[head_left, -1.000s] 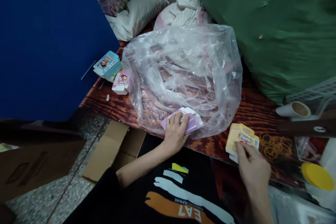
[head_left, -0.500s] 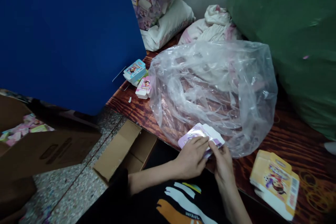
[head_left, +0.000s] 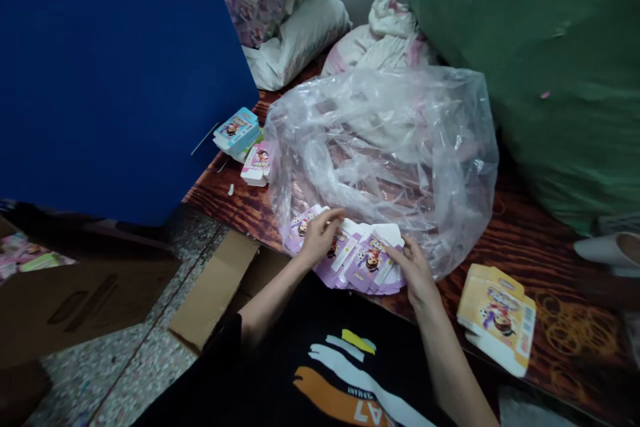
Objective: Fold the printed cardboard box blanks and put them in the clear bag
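Observation:
Purple flattened cartons with a printed cartoon figure lie fanned out in an overlapping row at the table's front edge. My left hand is over the left part of the row, fingers stretched out and apart from the thumb. At the right end, my right hand grips the edge of the cartons, thumb on top and fingers behind. Right behind them spreads a large clear plastic bag, crumpled on the table.
Yellow flattened cartons and rubber bands lie on the right. Blue and pink cartons sit at the left edge. An open cardboard box stands below. A blue panel and a green sack flank the table.
The purple cartons, a compact stack held between both hands before, are now spread into a row. My left hand has moved left, away from my right. The view has shifted slightly.

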Demonstrator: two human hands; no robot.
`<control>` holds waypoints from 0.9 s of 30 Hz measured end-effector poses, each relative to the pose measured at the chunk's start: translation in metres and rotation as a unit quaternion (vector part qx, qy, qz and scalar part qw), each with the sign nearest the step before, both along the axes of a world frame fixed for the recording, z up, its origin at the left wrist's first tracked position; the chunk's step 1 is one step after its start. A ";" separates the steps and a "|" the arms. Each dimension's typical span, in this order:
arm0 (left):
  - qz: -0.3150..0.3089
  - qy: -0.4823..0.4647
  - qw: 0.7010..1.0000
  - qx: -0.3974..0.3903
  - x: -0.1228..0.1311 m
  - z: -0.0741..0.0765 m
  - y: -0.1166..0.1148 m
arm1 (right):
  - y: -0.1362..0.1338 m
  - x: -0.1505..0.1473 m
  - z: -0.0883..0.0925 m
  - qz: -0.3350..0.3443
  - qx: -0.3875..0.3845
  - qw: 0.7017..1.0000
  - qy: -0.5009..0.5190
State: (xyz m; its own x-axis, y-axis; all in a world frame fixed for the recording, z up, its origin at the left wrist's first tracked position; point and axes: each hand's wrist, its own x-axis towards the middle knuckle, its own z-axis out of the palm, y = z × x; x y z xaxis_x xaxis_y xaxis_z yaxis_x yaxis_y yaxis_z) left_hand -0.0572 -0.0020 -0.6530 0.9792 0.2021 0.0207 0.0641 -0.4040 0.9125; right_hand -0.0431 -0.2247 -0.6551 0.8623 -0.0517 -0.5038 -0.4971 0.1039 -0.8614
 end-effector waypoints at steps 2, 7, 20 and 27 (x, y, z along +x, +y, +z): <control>0.044 -0.001 0.998 0.038 -0.002 -0.001 0.019 | -0.005 0.000 -0.001 0.002 0.017 1.000 0.008; 0.102 0.040 0.974 0.200 -0.021 -0.008 0.044 | -0.012 -0.001 -0.005 0.011 0.025 1.000 0.010; -0.047 0.211 0.949 0.229 -0.021 0.036 -0.016 | 0.039 -0.024 0.016 0.019 0.108 0.994 -0.009; -0.023 0.168 0.967 0.192 -0.026 0.043 -0.026 | 0.048 -0.028 0.021 0.004 0.137 0.991 -0.003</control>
State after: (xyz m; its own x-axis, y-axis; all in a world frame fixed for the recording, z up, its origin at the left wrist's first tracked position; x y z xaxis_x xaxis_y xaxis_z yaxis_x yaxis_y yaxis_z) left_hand -0.0832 -0.0284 -0.6102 0.9513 0.1980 -0.2361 0.3047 -0.7184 0.6253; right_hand -0.0715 -0.1770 -0.6343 0.8653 0.0937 -0.4924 -0.4936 0.3304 -0.8045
